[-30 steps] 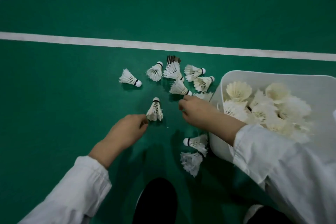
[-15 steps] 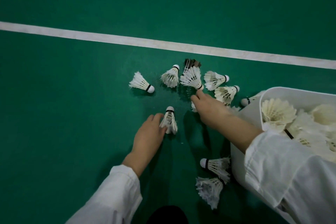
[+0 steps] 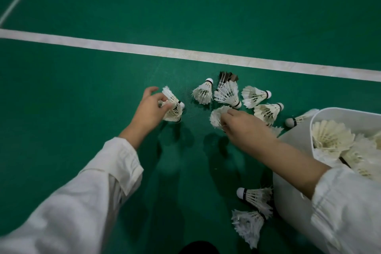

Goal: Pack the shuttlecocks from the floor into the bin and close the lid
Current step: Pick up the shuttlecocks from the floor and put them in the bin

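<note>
Several white shuttlecocks lie on the green floor. My left hand (image 3: pixel 151 109) grips two of them (image 3: pixel 172 107), one stacked against the other, at the left of the group. My right hand (image 3: pixel 241 125) pinches the feather skirt of another shuttlecock (image 3: pixel 217 116) just above the floor. A cluster (image 3: pixel 226 94) lies just beyond my right hand, one of them with dark feathers. Two more shuttlecocks (image 3: pixel 254 197) lie near me beside the bin. The white bin (image 3: pixel 292 181) stands at the right, holding several shuttlecocks, its lid out of view.
A white court line (image 3: pixel 123 46) runs across the floor beyond the shuttlecocks. One shuttlecock (image 3: pixel 296 119) leans against the bin's far corner. A dark shoe tip (image 3: pixel 198 248) shows at the bottom edge.
My left hand moved left with the upright shuttlecock it touched and now holds it together with the leftmost one. My right hand has picked a shuttlecock up by its feathers.
</note>
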`<state>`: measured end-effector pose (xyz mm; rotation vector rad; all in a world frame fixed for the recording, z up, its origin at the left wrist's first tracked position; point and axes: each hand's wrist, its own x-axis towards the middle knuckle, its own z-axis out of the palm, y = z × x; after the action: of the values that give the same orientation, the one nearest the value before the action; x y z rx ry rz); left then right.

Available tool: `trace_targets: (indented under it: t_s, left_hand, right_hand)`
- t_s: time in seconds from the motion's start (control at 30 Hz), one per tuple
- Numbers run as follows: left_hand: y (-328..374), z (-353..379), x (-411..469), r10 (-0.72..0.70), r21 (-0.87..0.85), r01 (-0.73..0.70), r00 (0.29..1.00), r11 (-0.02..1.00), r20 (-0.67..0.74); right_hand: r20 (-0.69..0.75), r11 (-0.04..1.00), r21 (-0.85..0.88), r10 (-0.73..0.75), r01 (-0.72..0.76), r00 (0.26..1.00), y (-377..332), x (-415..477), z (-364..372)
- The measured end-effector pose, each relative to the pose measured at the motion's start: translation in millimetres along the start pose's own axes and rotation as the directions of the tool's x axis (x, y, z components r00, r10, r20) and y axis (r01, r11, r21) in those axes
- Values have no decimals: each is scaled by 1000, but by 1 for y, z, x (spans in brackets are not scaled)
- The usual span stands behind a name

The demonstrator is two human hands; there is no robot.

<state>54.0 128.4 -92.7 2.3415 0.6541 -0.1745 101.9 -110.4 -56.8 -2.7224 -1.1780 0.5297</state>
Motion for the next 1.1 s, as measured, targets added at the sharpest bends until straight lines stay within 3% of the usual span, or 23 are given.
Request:
trace_targets:
  t_s: [0.2, 0.3, 0.57, 0.77, 0.93, 1.1]
  left_hand:
    - [9, 16, 10, -103, -107, 100, 994, 989, -22]
    - [7, 15, 3, -75, -45, 74, 997, 996, -20]
    - [71, -26, -61, 289, 96, -288, 957, 953, 6]
    - [178, -31, -119, 514, -52, -513, 858, 857, 9]
    - [245, 16, -151, 655, -66, -652, 747, 756, 113]
    - [280, 59, -178, 705, -73, -704, 690, 707, 164]
  right_hand:
    - [-31, 998, 55, -4, 5, 1000, 1, -5, -6]
    - [-33, 996, 89, 15, -12, 999, 4, -9, -5]
    - [-144, 970, 242, 32, 4, 989, 14, -49, -65]
    - [-215, 877, 454, 277, -155, 936, 55, -148, -142]
    - [-100, 757, 533, 501, -379, 860, 92, -240, -116]
    - [-20, 740, 487, 540, -464, 841, 107, -285, -87]
